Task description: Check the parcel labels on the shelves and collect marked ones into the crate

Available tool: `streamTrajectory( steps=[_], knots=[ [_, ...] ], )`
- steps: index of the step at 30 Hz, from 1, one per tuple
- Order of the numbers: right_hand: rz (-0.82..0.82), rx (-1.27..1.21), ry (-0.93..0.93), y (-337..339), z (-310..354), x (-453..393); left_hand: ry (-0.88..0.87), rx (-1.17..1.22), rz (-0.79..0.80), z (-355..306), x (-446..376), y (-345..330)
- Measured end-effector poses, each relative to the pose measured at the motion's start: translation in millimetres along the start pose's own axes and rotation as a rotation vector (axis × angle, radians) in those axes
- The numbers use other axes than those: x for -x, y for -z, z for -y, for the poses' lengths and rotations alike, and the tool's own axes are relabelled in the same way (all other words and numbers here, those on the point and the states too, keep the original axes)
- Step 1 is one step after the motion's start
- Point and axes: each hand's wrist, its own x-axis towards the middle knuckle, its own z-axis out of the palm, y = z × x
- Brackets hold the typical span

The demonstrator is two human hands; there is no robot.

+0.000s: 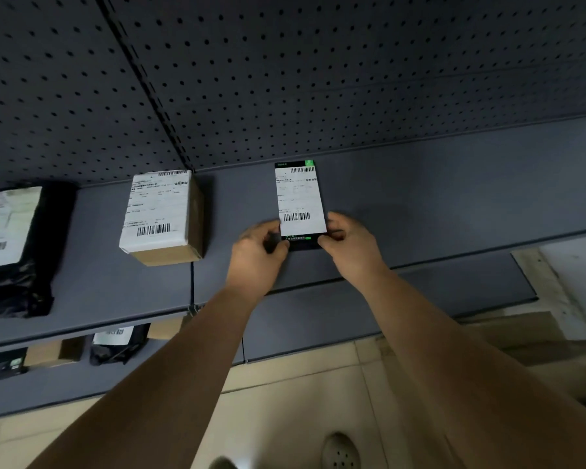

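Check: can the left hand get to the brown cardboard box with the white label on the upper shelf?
Probably yes. The brown cardboard box sits on bare grey shelf, nothing between it and the left hand. But that hand grips the flat black parcel with the right hand, so it must let go.

Bare shelf (454, 198) right of the flat black parcel (300, 198); cardboard box (163, 214) well left

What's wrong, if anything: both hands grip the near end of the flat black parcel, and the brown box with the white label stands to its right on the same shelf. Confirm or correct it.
One thing is wrong: the side. The head view shows the brown box to the left of the flat black parcel, not the right. The rest holds: the left hand and right hand grip its near end, on the same shelf.
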Motion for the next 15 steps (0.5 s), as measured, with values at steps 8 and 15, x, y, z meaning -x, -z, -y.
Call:
streamTrajectory(
  steps=[8, 15],
  knots=[
    [-0.057, 0.135, 0.176, 32, 39, 64, -0.282, -0.095, 0.023, -32, 42, 58],
    [0.044, 0.225, 0.398, 83, 146, 162, -0.332, -0.212, -0.031, -108, 138, 177]
  ],
)
